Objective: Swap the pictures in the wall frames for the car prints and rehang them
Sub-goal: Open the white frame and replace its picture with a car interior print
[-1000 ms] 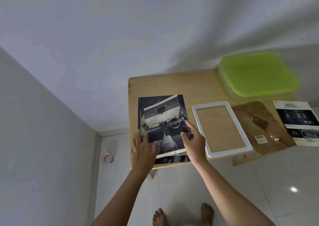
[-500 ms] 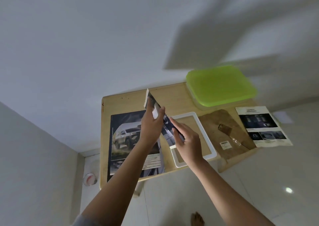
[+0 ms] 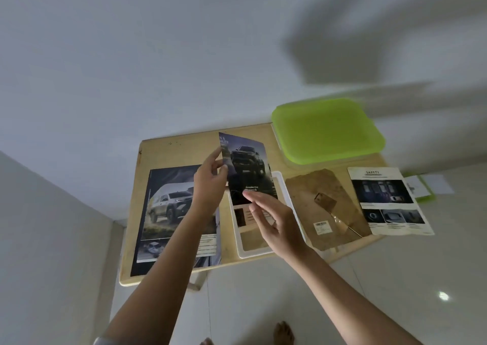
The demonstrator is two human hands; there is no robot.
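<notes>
Your left hand (image 3: 210,184) pinches the car print (image 3: 247,170) by its edge, tilted over the white frame (image 3: 253,253) on the surface (image 3: 179,149), probably to line it up; your right hand (image 3: 279,228) hovers, fingers loose, holding nothing.

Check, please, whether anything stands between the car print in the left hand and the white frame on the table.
Only the open right hand, which hovers over the opening of the white frame just below the car print that the left hand pinches. The opening shows bare wood; the brown backing board lies to its right.
</notes>
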